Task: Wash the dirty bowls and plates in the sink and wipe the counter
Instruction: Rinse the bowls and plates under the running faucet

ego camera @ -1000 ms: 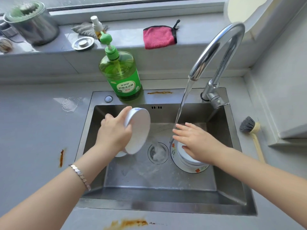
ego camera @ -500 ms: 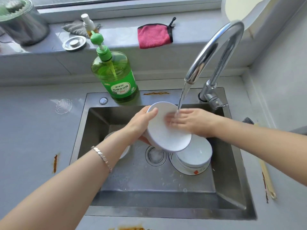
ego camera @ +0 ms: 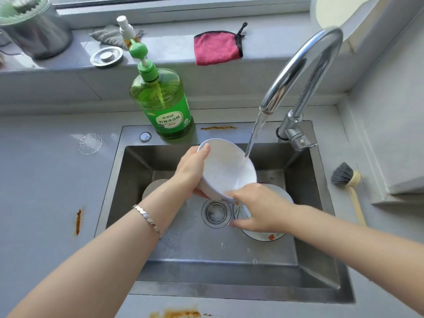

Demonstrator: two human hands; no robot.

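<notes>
My left hand grips a white bowl by its rim and holds it tilted over the steel sink. Water from the tap runs into the bowl. My right hand touches the bowl's lower edge with straight fingers. Under that hand a flower-patterned plate lies on the sink floor with another white dish on it. One more dish sits at the sink's left, partly hidden by my left arm.
A green dish-soap bottle stands on the sink's back rim. On the sill lies a pink cloth. A dish brush rests on the right counter. Brown stains mark the grey counter at left and front.
My right hand slid from the bowl's upper face down to its lower edge. The bowl now tilts so the water stream lands inside it.
</notes>
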